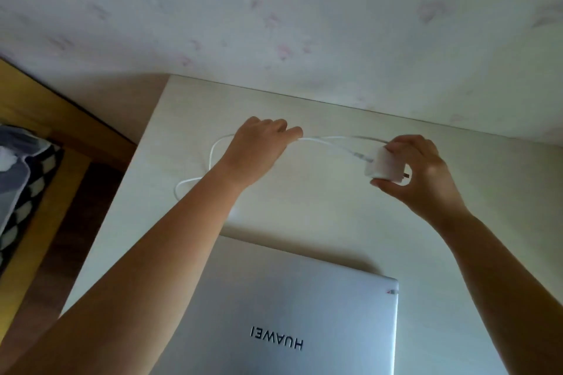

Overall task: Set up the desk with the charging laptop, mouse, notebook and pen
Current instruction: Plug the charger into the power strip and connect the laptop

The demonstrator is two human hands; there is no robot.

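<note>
Left hand (pixel 262 146) pinches the white cable (pixel 323 141), right hand (pixel 417 170) grips the charger (pixel 384 168) above the closed laptop (pixel 289 307).

A single head-worn wide-angle camera is looking forward and steeply down from above the near edge of a pale desk (pixel 304 207), facing the papered wall (pixel 274 9) behind it. It is sitting close, so both forearms are reaching up from the bottom corners and a closed laptop (pixel 289 298) is filling the lower middle, while wide-angle bending is curving the desk's edges
</note>
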